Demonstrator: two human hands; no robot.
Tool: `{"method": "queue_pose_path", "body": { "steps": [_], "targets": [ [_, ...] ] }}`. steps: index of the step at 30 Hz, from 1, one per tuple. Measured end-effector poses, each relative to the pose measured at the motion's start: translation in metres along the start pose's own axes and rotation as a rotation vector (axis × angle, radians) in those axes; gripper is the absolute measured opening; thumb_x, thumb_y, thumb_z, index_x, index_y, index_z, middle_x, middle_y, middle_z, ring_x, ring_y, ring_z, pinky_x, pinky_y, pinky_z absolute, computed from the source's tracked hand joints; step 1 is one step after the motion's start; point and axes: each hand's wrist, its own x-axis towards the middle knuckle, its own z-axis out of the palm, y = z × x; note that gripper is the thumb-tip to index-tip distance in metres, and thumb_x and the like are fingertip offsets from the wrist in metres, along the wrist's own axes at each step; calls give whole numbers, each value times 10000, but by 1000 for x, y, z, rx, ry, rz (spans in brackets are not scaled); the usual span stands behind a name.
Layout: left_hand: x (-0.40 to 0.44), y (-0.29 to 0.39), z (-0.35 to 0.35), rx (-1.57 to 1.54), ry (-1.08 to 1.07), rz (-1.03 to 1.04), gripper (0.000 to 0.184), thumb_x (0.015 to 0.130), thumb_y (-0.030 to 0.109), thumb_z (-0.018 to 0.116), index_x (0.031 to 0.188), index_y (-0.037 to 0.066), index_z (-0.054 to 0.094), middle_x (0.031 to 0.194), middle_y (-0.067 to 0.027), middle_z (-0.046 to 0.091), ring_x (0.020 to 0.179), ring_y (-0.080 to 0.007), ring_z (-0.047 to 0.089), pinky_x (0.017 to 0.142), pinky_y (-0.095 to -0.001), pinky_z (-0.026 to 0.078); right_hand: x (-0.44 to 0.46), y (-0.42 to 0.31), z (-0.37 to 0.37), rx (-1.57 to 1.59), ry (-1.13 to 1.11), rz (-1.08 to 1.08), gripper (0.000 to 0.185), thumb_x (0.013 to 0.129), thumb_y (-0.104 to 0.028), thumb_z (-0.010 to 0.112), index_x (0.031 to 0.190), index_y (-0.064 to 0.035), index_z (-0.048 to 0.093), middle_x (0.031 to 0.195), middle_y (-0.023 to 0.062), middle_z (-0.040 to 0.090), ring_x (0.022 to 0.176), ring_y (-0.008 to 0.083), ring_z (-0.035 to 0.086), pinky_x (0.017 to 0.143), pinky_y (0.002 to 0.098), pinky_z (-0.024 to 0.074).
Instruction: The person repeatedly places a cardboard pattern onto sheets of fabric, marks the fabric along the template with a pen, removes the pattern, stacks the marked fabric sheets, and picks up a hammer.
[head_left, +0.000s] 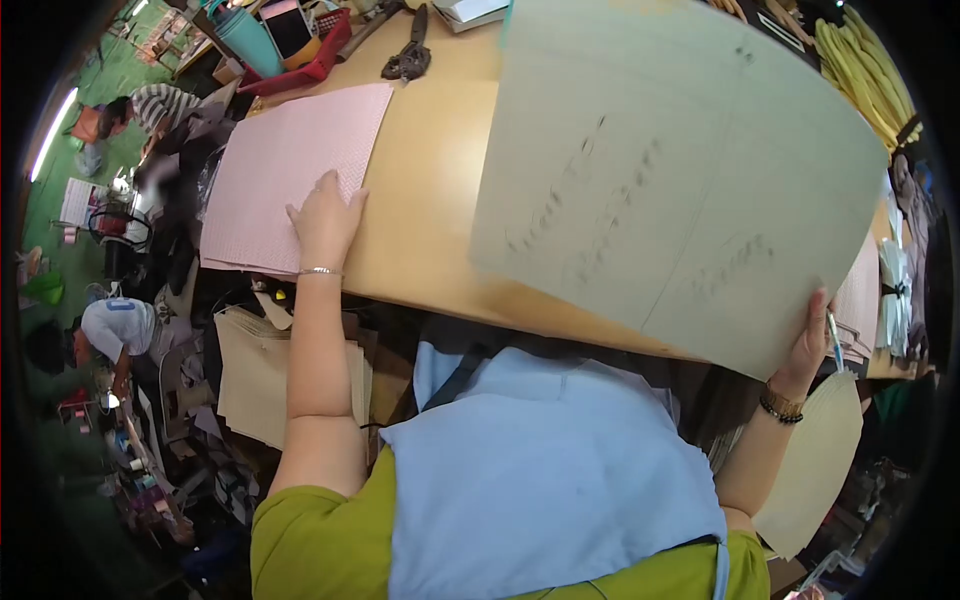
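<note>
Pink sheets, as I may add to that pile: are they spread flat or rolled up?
Spread flat. The pink sheets lie on the table, under the left hand.

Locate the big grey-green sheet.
Head view, right side: the grey-green sheet is over the table, near right corner at the right hand, yellow bundle by its far right edge.

Single view, head-worn cam. Looks forward and steeply down from the person's head, fisheye, dark rounded edges. Close over own blue apron (560,470) and both forearms; counter (430,190) just ahead, mid to upper frame. Room and green floor (75,215) farther off at left. No second view shares anything.
</note>
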Motion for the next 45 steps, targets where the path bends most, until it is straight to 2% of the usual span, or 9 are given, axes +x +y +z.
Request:
{"method": "queue_pose_path", "body": {
  "steps": [4, 10, 11, 14, 15, 23, 28, 32, 45],
  "targets": [
    [4, 6, -14, 17, -196, -44, 420, 924, 402, 543, 1155, 53, 587, 1050, -144, 674, 953, -291, 669, 1019, -513, 376, 9, -6, -13, 323, -38, -14, 334, 1006, -242, 505, 1286, -61, 514, 1239, 62, 597, 1102, 162, 575, 945, 322, 468],
    [-29, 46, -29, -1376, -551, 275, 401, 983, 387, 461, 1184, 70, 602, 1197, -138, 621, 1157, -199, 557, 1042, -373, 354, 11, -29, -21, 477, -48, -4, 406, 1012, -321, 471, 1326, -64, 500, 1298, 82, 566, 1171, 216, 538, 1009, 389, 427],
    [-19, 41, -19, -1120, -575, 459, 528, 924, 462, 550, 1355, 161, 502, 1412, -125, 480, 1336, -264, 396, 1115, -409, 277, 12, -32, -36, 496, -26, -19, 421, 1014, -335, 463, 1335, -64, 495, 1307, 83, 561, 1179, 226, 534, 1016, 398, 421],
    [-14, 43, 15, -217, -107, 642, 773, 817, 633, 591, 1440, 212, 412, 1518, -141, 337, 1418, -362, 257, 1134, -562, 177, 9, -43, -51, 481, -66, 2, 426, 1015, -345, 454, 1326, -57, 503, 1306, 81, 566, 1185, 234, 532, 1032, 404, 405],
    [-8, 50, 19, -182, -168, 626, 948, 713, 714, 632, 1478, 230, 350, 1577, -136, 198, 1450, -401, 128, 1127, -622, 122, 8, -43, -59, 471, -15, 13, 427, 1015, -349, 453, 1320, -54, 508, 1296, 86, 570, 1172, 231, 540, 1019, 399, 417],
    [-24, 139, 17, -206, -124, 565, 901, 766, 722, 567, 1477, 213, 353, 1570, -155, 208, 1447, -402, 137, 1090, -681, 119, -1, -19, -84, -140, 229, 200, 374, 984, -285, 556, 1241, -12, 558, 1134, 82, 637, 984, 150, 622, 841, 288, 515],
    [-22, 152, 39, -408, -102, 512, 752, 879, 622, 504, 1481, 202, 343, 1563, -175, 219, 1442, -415, 145, 1084, -684, 118, 7, 14, -17, -430, 142, 254, 352, 948, -211, 622, 1212, 15, 570, 1098, 76, 650, 964, 118, 606, 815, 242, 499],
    [9, 137, 40, -422, -120, 436, 717, 894, 595, 501, 1468, 187, 370, 1559, -176, 230, 1444, -405, 147, 1079, -690, 111, 26, 44, 36, -735, -5, 9, 434, 917, -152, 655, 1273, 56, 519, 1125, 113, 643, 970, 128, 600, 842, 246, 486],
    [20, 127, 35, -375, -97, 478, 796, 806, 630, 599, 1445, 196, 409, 1555, -184, 230, 1447, -403, 130, 1083, -692, 85, 26, 74, 50, -783, -14, 40, 562, 871, -67, 688, 1354, 70, 436, 1218, 178, 596, 1096, 199, 572, 954, 303, 448]
  ]
}}
